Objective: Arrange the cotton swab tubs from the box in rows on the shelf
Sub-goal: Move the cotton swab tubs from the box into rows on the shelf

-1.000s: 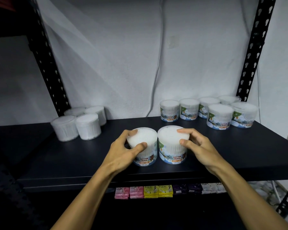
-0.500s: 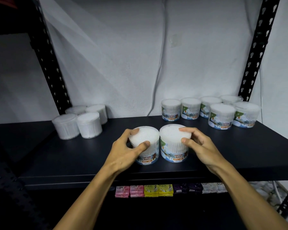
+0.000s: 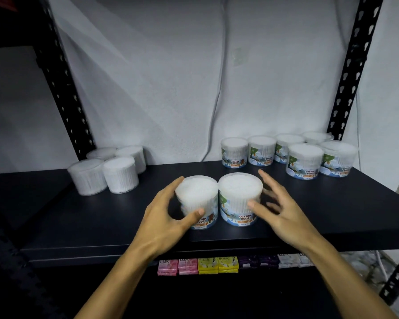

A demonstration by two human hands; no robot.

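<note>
A row of soap packs (image 3: 233, 265) is sitting on the lower level: pink ones (image 3: 177, 267) at the left, yellow (image 3: 218, 264) in the middle, purple (image 3: 258, 261) and white (image 3: 293, 260) toward the right. A grey cable (image 3: 219, 88) is hanging down the white wall (image 3: 171, 77) between two black perforated uprights (image 3: 62, 84).

Near left tub (image 3: 197, 203): "COTTON BUDS" on its label, partly covered by a thumb.
Near right tub (image 3: 240, 199): "COTTON BUDS".
Far row, leftmost tub (image 3: 234, 153): "COTTON BUDS".
Far right front tub (image 3: 304, 161): "COTTON BUDS".
Pink soap packs (image 3: 177, 266) on the lower shelf: "LUX".
Other packs' print: too small to read.
</note>
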